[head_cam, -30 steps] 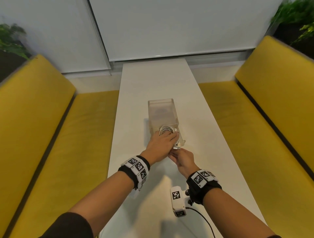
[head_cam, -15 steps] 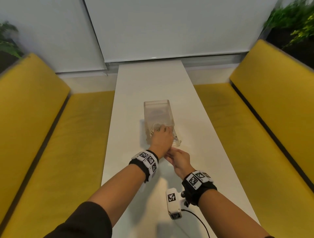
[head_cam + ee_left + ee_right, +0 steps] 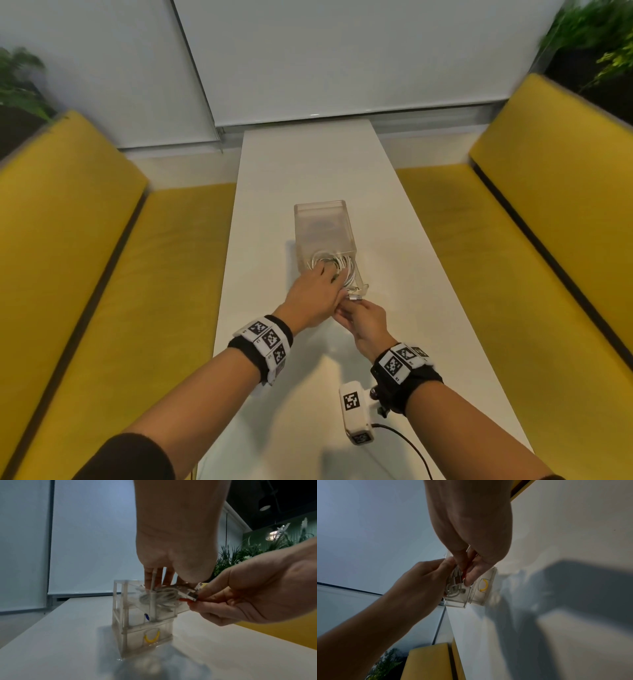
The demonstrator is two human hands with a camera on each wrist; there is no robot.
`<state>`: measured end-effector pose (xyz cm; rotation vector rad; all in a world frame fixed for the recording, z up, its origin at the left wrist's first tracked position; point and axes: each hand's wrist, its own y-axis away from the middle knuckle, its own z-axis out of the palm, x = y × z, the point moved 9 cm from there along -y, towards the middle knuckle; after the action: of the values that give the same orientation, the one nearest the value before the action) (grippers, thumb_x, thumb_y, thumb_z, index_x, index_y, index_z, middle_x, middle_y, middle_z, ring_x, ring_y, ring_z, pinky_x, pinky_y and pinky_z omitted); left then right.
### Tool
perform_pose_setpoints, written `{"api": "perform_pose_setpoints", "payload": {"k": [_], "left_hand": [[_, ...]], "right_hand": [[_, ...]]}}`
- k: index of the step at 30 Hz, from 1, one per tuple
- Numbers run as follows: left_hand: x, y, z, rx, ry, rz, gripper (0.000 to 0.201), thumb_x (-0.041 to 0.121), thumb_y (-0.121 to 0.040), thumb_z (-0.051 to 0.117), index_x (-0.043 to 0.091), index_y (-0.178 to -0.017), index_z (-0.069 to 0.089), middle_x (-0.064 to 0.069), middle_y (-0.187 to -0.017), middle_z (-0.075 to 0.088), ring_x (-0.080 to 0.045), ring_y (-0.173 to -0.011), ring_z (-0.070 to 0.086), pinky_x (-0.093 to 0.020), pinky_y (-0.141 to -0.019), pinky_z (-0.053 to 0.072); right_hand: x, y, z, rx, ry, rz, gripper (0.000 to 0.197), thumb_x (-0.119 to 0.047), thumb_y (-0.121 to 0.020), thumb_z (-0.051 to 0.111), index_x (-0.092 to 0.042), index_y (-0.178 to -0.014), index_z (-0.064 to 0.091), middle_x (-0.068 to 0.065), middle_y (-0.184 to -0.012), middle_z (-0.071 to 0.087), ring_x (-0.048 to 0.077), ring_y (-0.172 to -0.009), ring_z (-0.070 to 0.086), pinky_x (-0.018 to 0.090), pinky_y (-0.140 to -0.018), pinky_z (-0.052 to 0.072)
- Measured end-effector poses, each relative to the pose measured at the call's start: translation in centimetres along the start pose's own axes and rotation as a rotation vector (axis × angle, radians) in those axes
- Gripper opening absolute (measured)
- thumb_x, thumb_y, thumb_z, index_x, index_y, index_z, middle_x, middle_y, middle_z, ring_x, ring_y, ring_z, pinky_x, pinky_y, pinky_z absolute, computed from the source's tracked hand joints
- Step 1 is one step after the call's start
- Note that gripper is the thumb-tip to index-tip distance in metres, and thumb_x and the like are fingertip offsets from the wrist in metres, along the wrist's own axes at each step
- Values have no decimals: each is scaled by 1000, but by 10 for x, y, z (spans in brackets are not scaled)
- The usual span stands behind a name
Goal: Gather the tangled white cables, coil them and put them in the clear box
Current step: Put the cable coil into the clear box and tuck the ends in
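Observation:
The clear box (image 3: 323,219) stands in the middle of the white table (image 3: 394,260), its drawer pulled out toward me. A coil of white cables (image 3: 339,265) lies in that drawer. My left hand (image 3: 325,274) reaches over the drawer and presses straight fingers (image 3: 149,577) down on the coil (image 3: 163,597). My right hand (image 3: 349,305) is at the drawer's front edge and pinches the cable plugs (image 3: 191,595) that stick out over it. In the right wrist view both hands meet over the drawer (image 3: 458,601).
Yellow benches (image 3: 102,274) (image 3: 531,240) run along both long sides of the narrow table. A lower compartment with a yellow handle (image 3: 151,639) sits under the drawer. White blinds close off the far end, with plants (image 3: 596,51) in the corners.
My left hand has drawn back a little, so more of the coil shows in the drawer. My right hand stays at the drawer's front edge with the plugs.

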<state>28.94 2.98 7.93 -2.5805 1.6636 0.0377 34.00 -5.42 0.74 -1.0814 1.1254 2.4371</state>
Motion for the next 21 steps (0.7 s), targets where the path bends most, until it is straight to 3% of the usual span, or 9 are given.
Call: {"api": "perform_pose_setpoints", "payload": {"k": [2,6,9,11,14,17,19,21], "left_hand": [[1,-5,3,30,-33,-49,44,33,-101,39,7,-133,54,-18,-116,64,-36,-105,57,-45,-83,50],[-3,-18,-4,5,-32,-232,29,26,-86,72,10,-110,70,-10,-101,70,-30,-101,62,-38,-76,53],[-10,-27,-12,52,75,-359,27,15,-79,78,8,-104,71,-13,-101,65,-32,-94,61,-39,-65,52],[-5,-31,-23,111,143,-355,29,8,-76,77,7,-103,68,-15,-94,66,-33,-86,62,-38,-60,49],[6,-33,-26,110,237,-231,18,17,-92,60,7,-107,64,-13,-92,70,-32,-92,60,-40,-79,44],[-4,-19,-21,70,544,-143,17,27,-89,54,15,-100,60,-6,-96,61,-23,-96,50,-43,-91,44],[-13,-6,-21,26,715,-88,35,18,-80,57,18,-115,52,-3,-113,49,-18,-106,45,-34,-96,43],[-22,11,-29,65,823,-89,61,-2,-74,55,20,-129,43,-1,-126,37,-12,-116,41,-16,-98,38]], "right_hand": [[0,1,0,2,-8,-1,17,13,-90,58,10,-104,65,19,-88,71,25,-79,69,28,-67,62],[-1,2,3,13,-15,-3,17,14,-89,59,11,-104,65,22,-93,71,30,-85,70,30,-69,63],[-4,2,5,22,-14,-7,13,14,-89,58,6,-94,67,22,-92,71,29,-84,70,29,-67,62],[-7,2,5,37,-2,-8,15,14,-90,56,4,-92,67,19,-89,72,27,-80,70,27,-65,62],[-10,0,0,60,2,18,19,15,-87,57,8,-101,67,21,-92,72,28,-81,71,29,-65,62],[-11,-3,-2,72,26,57,16,10,-84,65,8,-99,69,22,-90,73,27,-78,71,30,-67,63],[-9,-6,-2,92,35,82,13,8,-84,67,10,-96,68,22,-83,70,24,-69,69,32,-68,63],[-6,-8,-3,104,39,96,8,7,-86,65,9,-93,66,20,-78,67,22,-64,66,31,-67,63]]}}
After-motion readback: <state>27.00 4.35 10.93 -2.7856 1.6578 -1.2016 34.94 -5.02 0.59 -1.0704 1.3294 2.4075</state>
